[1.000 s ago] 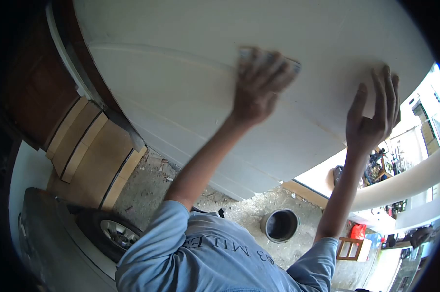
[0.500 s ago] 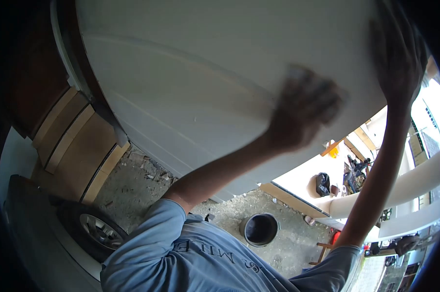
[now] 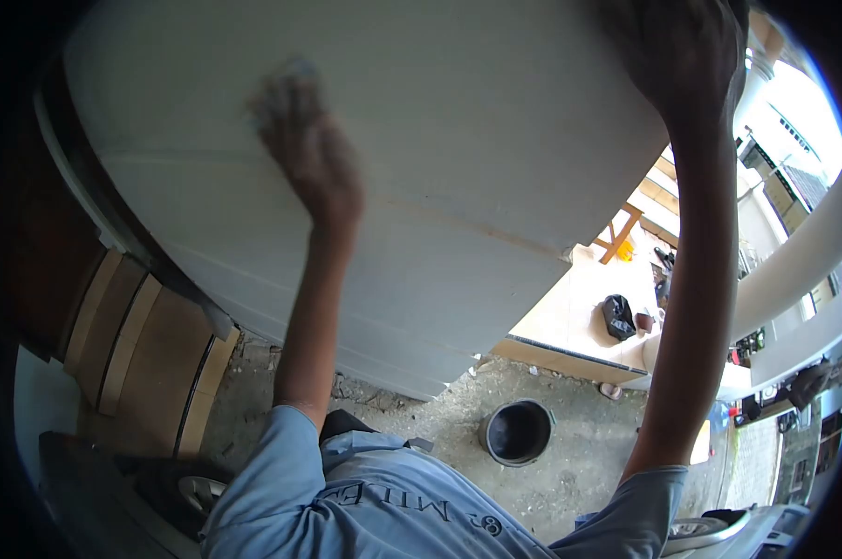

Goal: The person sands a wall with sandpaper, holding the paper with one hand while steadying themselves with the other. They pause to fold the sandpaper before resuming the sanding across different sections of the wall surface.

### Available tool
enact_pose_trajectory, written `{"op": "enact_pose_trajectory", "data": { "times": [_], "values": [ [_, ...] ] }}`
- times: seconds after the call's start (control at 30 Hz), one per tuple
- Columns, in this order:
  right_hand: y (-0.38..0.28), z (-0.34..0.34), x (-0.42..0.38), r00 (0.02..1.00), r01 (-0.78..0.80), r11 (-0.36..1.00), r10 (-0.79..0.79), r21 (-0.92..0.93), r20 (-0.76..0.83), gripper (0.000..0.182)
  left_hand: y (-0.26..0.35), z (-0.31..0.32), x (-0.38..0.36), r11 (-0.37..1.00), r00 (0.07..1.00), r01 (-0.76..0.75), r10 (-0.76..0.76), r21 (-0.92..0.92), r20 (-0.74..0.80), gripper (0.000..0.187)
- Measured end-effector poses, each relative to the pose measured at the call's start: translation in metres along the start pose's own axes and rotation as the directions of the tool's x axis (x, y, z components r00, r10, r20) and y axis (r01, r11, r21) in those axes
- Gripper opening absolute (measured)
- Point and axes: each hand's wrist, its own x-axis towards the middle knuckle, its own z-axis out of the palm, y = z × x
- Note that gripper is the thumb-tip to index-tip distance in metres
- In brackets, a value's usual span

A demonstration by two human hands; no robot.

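A large off-white panel (image 3: pixel 421 130) with faint seams fills the upper view. My left hand (image 3: pixel 307 140) is at its left part, blurred, with fingers bent around something small and pale that I cannot make out. At the upper right, my right hand (image 3: pixel 677 51) lies against the panel near its edge, in shadow, fingers spread and with nothing visible in it. Whether the left hand touches the surface is unclear because of the blur.
A dark bucket (image 3: pixel 518 432) stands on the rough concrete floor below the panel. Tiled steps (image 3: pixel 155 363) and part of a car wheel are at the left. On a tiled ledge (image 3: pixel 570 312) at the right lies a black plastic bag (image 3: pixel 617 318).
My left hand has moved left across the panel, its forearm now nearly upright. The view has shifted, and my right hand appears further left, still at the panel.
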Motion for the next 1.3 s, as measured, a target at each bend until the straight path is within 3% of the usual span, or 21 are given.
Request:
{"op": "enact_pose_trajectory", "data": {
  "times": [0.07, 0.17, 0.23, 0.3, 0.37, 0.43, 0.47, 0.5, 0.57, 0.63, 0.7, 0.77, 0.87, 0.97, 1.03, 1.1, 1.17, 1.3],
  "values": [
    [0.0, -0.004, 0.002, 1.0, -0.004, 1.0, 0.004, 0.026, 0.017, 0.034, 0.068, 0.014, -0.017, 0.996, 0.989, -0.038, 0.049, -0.079, 0.141, 0.043],
    [0.002, -0.005, 0.001, 1.0, -0.006, 0.998, 0.005, 0.057, 0.015, 0.035, 0.157, 0.03, -0.027, 0.941, 0.87, -0.142, 0.267, -0.308, 0.414, 0.049],
    [0.0, -0.009, 0.002, 0.998, -0.016, 0.999, 0.015, 0.032, 0.054, 0.035, 0.172, 0.036, -0.022, 0.9, 0.812, -0.228, 0.386, -0.37, 0.438, 0.052],
    [-0.001, -0.009, 0.003, 0.996, -0.033, 0.999, 0.03, 0.033, 0.084, 0.035, 0.145, 0.033, -0.009, 0.863, 0.804, -0.292, 0.455, -0.413, 0.382, 0.049],
    [-0.001, -0.01, 0.003, 0.993, -0.062, 0.996, 0.056, 0.059, 0.107, 0.035, 0.085, 0.012, 0.006, 0.927, 0.864, -0.302, 0.365, -0.221, 0.348, 0.046],
    [0.0, -0.007, 0.002, 0.997, -0.013, 1.0, 0.011, 0.025, 0.075, 0.035, 0.013, -0.004, 0.018, 0.974, 0.963, -0.226, 0.229, -0.037, 0.145, 0.042],
    [0.001, -0.004, 0.0, 0.998, 0.006, 1.0, -0.006, 0.004, 0.062, 0.036, -0.018, -0.009, 0.023, 0.978, 0.977, -0.204, 0.206, -0.03, 0.056, 0.041],
    [0.003, -0.004, 0.0, 0.998, 0.008, 1.0, -0.007, -0.009, 0.057, 0.036, -0.028, -0.014, 0.026, 0.995, 0.996, -0.09, 0.09, 0.033, -0.01, 0.042],
    [0.002, -0.003, 0.0, 0.998, 0.014, 1.0, -0.013, -0.016, 0.055, 0.037, -0.025, -0.003, 0.017, 1.0, 0.998, -0.03, 0.03, -0.009, -0.048, 0.042],
    [0.002, -0.001, -0.001, 0.997, 0.025, 0.999, -0.024, -0.022, 0.072, 0.039, 0.014, 0.01, 0.013, 0.996, 0.996, -0.085, 0.084, -0.027, -0.04, 0.04],
    [0.0, -0.006, 0.0, 0.994, 0.004, 1.0, -0.003, -0.008, 0.113, 0.041, 0.074, 0.015, -0.001, 0.995, 0.992, -0.048, 0.058, -0.091, 0.109, 0.04],
    [-0.003, -0.016, 0.003, 0.986, -0.037, 0.999, 0.034, 0.017, 0.162, 0.043, 0.122, 0.014, -0.019, 0.987, 0.918, -0.058, 0.111, -0.147, 0.381, 0.042],
    [-0.001, -0.021, 0.006, 0.972, -0.069, 0.997, 0.064, 0.015, 0.225, 0.044, 0.133, 0.016, -0.036, 0.976, 0.872, -0.152, 0.207, -0.156, 0.444, 0.043],
    [-0.003, -0.022, 0.006, 0.967, -0.127, 0.99, 0.11, 0.06, 0.231, 0.044, 0.098, 0.003, -0.029, 0.98, 0.864, -0.156, 0.195, -0.121, 0.464, 0.04],
    [-0.002, -0.021, 0.004, 0.967, -0.154, 0.984, 0.132, 0.089, 0.218, 0.043, 0.056, -0.004, -0.014, 0.965, 0.927, -0.236, 0.258, -0.114, 0.27, 0.041],
    [0.0, -0.019, 0.002, 0.97, -0.174, 0.976, 0.147, 0.132, 0.193, 0.042, 0.01, -0.016, -0.002, 0.981, 0.956, -0.192, 0.188, -0.004, 0.227, 0.05],
    [0.001, -0.025, -0.001, 0.963, -0.195, 0.967, 0.157, 0.163, 0.22, 0.041, -0.019, -0.022, 0.003, 0.998, 0.986, 0.049, -0.053, 0.031, 0.158, 0.05],
    [0.002, -0.019, -0.002, 0.963, -0.235, 0.944, 0.193, 0.232, 0.187, 0.039, -0.002, -0.007, 0.01, 0.996, 0.996, 0.036, -0.043, 0.087, 0.081, 0.05]
  ]
}}
